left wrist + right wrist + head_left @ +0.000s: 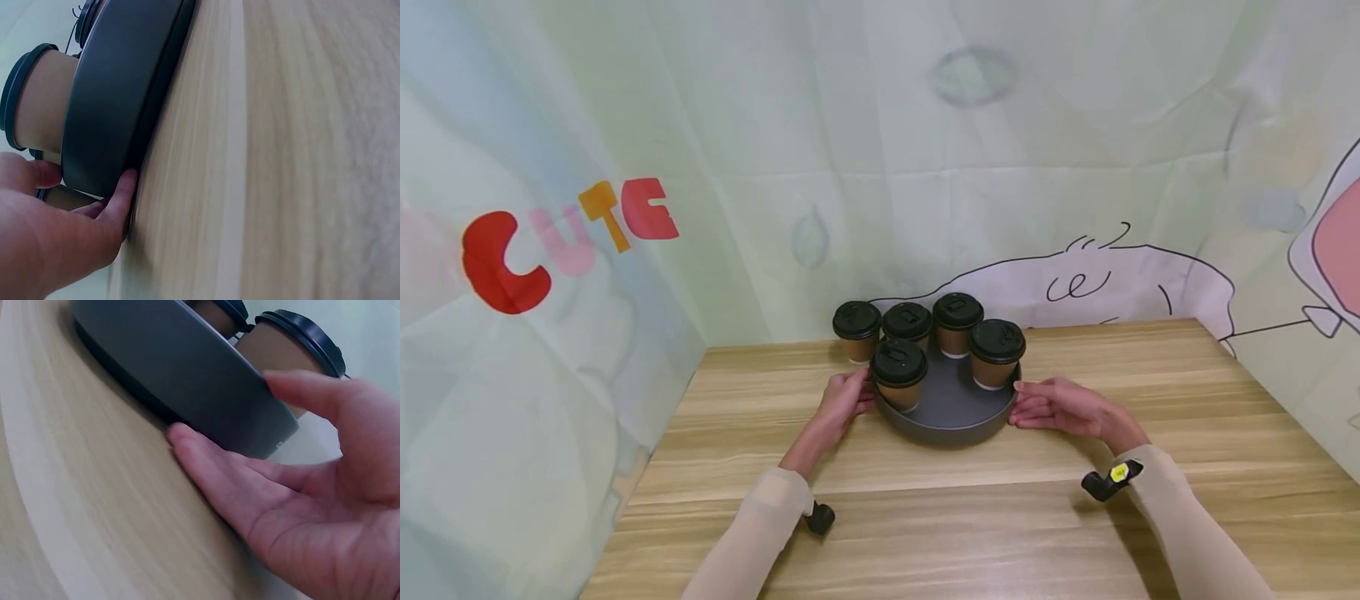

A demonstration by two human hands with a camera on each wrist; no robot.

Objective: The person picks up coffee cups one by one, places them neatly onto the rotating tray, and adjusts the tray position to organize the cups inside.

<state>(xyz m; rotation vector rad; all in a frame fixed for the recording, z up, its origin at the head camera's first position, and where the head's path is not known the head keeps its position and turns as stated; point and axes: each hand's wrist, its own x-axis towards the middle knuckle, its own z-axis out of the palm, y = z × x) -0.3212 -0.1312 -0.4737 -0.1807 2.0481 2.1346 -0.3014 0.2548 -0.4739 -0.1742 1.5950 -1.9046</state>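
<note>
A round dark grey tray (pixel 955 425) with a raised wall carries several brown paper coffee cups with black lids, among them a front-left cup (pixel 898 392) and a right-hand cup (pixel 994 367). My left hand (pixel 846 400) grips the tray's left side, thumb at the rim and fingers low at the base in the left wrist view. On the opposite side my right hand (pixel 1063 406) holds the tray, its thumb (pixel 300 387) on the rim and its fingers (pixel 206 456) along the lower edge. The underside of the tray is hidden.
Another lidded cup (pixel 857 333) stands on the wooden table (pixel 925 533), just outside the tray's back left. Behind the table's far edge hangs a printed cloth backdrop (pixel 850 167), and it continues along both sides.
</note>
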